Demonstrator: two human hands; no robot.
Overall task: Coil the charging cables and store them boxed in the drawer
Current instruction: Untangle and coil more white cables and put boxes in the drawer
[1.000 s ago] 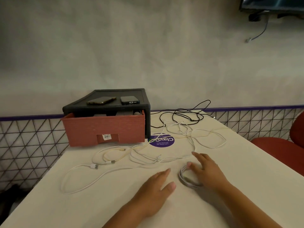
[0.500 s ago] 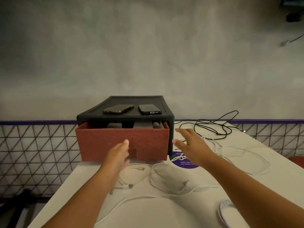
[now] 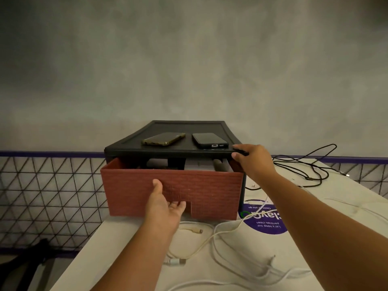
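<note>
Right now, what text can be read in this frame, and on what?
"Let's keep our pantries clean": round purple sticker on white table, upside down.
"Clean ... You go": same sticker, small, white cable crosses it.
Large logo word there: partly hidden, only "lay" certain.
No text: red woven drawer front.

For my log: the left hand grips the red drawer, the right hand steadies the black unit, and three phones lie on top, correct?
Almost: the head view shows two phones on the black unit, not three. The left hand grips the red drawer; the right hand steadies the unit.
</note>
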